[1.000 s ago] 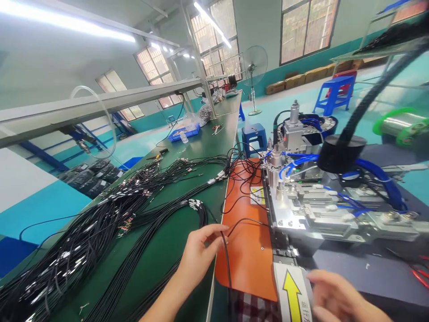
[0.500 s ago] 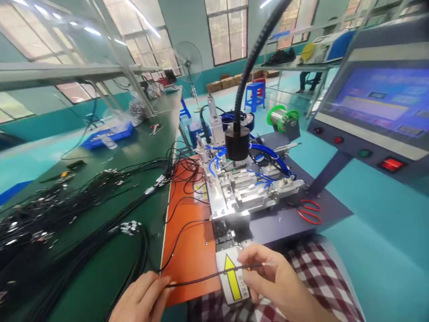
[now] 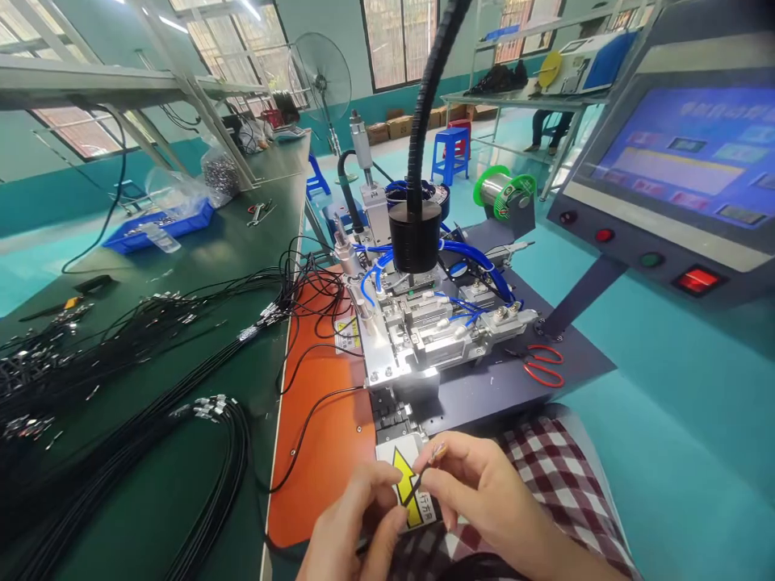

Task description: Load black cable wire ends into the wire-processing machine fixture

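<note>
My left hand (image 3: 357,524) and my right hand (image 3: 484,500) meet low in the middle, both pinched on the end of one thin black cable (image 3: 303,428). The cable's stripped tip (image 3: 437,453) pokes up between my fingers, just over a yellow arrow label (image 3: 404,484). From my hands the cable curves left over an orange mat (image 3: 320,436) toward the metal fixture machine (image 3: 417,331) standing right behind the label.
Bundles of black cables (image 3: 139,403) cover the green bench (image 3: 199,266) at left. Red scissors (image 3: 542,365) lie right of the machine. A control panel with a blue screen (image 3: 684,161) stands at right. A blue tray (image 3: 161,226), a fan (image 3: 320,77) and blue stools are farther back.
My view swung right from the cable pile to the machine. My hands took one cable, drew it over the mat, then came together on its end.
</note>
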Tool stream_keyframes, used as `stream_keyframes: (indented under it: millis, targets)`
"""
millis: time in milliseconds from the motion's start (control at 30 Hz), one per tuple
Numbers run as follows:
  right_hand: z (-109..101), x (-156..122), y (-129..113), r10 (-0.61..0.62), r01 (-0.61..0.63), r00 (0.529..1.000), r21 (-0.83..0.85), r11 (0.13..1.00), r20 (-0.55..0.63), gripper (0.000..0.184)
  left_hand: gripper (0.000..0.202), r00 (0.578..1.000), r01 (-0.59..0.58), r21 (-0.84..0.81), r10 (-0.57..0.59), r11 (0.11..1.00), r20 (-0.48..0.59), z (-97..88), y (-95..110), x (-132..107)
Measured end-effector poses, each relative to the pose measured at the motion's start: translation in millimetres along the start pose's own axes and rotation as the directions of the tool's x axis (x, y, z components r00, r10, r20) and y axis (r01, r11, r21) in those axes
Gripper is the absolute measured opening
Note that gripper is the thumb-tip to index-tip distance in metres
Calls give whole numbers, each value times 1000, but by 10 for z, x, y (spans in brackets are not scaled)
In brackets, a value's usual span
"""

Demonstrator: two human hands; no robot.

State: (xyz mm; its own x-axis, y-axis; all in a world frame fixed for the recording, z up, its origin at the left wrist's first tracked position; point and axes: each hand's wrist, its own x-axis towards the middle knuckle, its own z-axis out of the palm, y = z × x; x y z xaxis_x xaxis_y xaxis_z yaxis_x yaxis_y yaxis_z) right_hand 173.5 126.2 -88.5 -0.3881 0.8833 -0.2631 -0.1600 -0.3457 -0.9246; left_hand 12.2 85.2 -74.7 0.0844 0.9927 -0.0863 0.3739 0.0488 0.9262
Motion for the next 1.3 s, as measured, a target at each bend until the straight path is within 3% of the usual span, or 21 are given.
stream_keyframes:
  millis: [133,267,400,500,600,700,1000,1300]
  targets:
    - [-71,14,94,-64,65,998,-17,998,28,4,25,992,94,-242,-69,966,110,61,103,95]
    - [-209,21,123,-30,23,997,87,996,72,14,26,966,237,-373,-179,897,185,97,182,171]
    - [-266,0,0,-60,58,998,92,994,20,15,23,961,266,-362,-216,893,174,103,173,195]
    - [-255,-16,-31,-70,68,997,106,992,18,15,24,950,283,-330,-215,900,227,106,156,218]
    - [-242,-11,-23,-46,42,999,136,990,25,17,30,929,341,-350,-255,873,269,104,144,251]
    - [-230,21,-35,-26,24,1000,144,989,14,21,33,922,377,-390,-299,840,246,108,127,265]
    - [-168,93,-16,-18,22,999,145,989,-28,30,52,946,324,-452,-275,831,171,146,111,205]
    - [-105,91,-26,0,3,1000,164,986,-19,34,41,938,344,-469,-272,813,217,127,92,179]
